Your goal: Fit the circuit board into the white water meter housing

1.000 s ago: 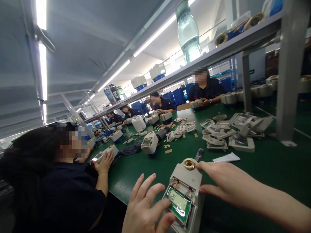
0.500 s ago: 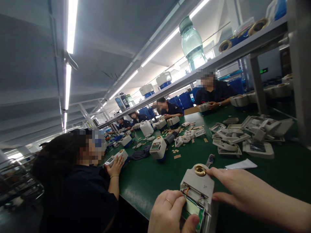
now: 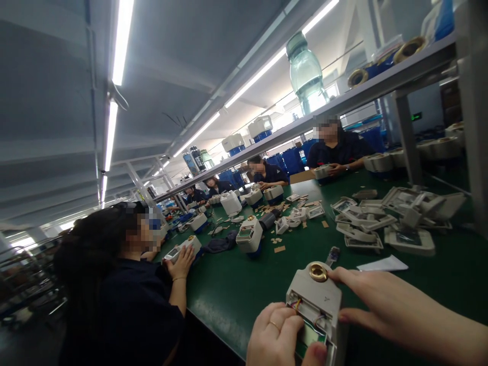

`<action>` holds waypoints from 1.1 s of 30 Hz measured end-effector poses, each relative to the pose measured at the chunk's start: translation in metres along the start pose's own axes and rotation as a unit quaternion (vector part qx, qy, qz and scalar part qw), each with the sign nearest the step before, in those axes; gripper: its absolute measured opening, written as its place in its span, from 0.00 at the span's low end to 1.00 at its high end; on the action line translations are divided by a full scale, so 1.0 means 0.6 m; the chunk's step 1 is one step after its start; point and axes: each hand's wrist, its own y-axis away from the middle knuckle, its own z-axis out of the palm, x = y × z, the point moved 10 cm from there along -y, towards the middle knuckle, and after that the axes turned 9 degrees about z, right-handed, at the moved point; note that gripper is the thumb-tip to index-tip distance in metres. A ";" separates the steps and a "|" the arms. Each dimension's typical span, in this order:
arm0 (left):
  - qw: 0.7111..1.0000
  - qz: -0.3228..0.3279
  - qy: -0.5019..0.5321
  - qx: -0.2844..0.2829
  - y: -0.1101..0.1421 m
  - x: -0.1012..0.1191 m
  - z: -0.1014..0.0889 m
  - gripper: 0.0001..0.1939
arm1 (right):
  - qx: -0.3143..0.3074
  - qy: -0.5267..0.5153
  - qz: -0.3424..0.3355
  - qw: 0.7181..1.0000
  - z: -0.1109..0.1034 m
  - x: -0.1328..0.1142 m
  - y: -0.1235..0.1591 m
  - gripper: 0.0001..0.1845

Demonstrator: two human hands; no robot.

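A light-grey meter housing (image 3: 331,301) lies at the lower right on the green table, with a brass threaded ring (image 3: 318,272) at its far end. Inside its open recess sits a green circuit board (image 3: 309,336) with a pale display, and coloured wires (image 3: 295,304) run beside it. My left hand (image 3: 274,335), a ring on one finger, has its fingers and thumb closed over the board, covering part of it. Against the housing's right side, my right hand (image 3: 375,292) holds it steady; one digit reaches the brass ring.
Grey plastic covers (image 3: 404,213) are heaped at the right, near a folded white paper (image 3: 383,264). Another opened meter (image 3: 249,235) stands mid-table beside a dark cloth (image 3: 221,243). A co-worker (image 3: 129,300) sits close on the left. A shelf (image 3: 335,101) crosses above.
The whole view has shifted slightly, so things appear a little further right and down. My left hand's fingers have moved a little over the circuit board; my right hand keeps its hold.
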 end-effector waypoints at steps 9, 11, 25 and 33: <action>0.998 0.032 0.026 -0.055 -0.015 0.005 0.001 0.27 | -0.099 0.005 0.028 0.995 0.027 0.013 -0.002 0.28; 0.998 0.028 0.033 -0.040 -0.011 0.007 0.003 0.27 | -0.091 0.007 0.020 0.996 0.026 0.011 0.000 0.28; 0.996 0.058 0.056 0.043 0.012 0.006 -0.009 0.25 | -0.119 0.017 0.048 0.992 0.034 0.018 -0.002 0.29; 0.991 0.051 0.061 0.110 0.019 0.008 -0.024 0.28 | -0.129 0.018 0.052 0.990 0.031 0.015 -0.005 0.29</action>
